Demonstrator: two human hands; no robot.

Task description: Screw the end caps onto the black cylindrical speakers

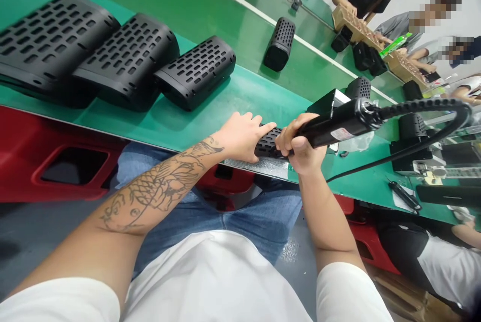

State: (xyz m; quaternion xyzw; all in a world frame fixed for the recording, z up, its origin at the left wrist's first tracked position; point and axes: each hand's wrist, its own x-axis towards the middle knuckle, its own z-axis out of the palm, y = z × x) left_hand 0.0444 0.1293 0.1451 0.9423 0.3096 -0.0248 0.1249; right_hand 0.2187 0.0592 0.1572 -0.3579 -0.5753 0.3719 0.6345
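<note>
My left hand [242,134] lies over one end of a black perforated speaker shell [267,144] at the near edge of the green bench [210,16], fingers curled onto it and holding it down. My right hand [300,144] is wrapped around a black electric screwdriver [338,124] whose tip end points at the shell. A thick ribbed cable [424,105] leaves the tool's back end and loops to the right. The tool's tip is hidden behind my fingers.
Three larger black perforated shells [124,59] lie in a row at the left of the bench, and a single one [280,44] stands farther back. Other people work at the far right with wooden racks [361,29]. Red bins [56,162] sit below the bench edge.
</note>
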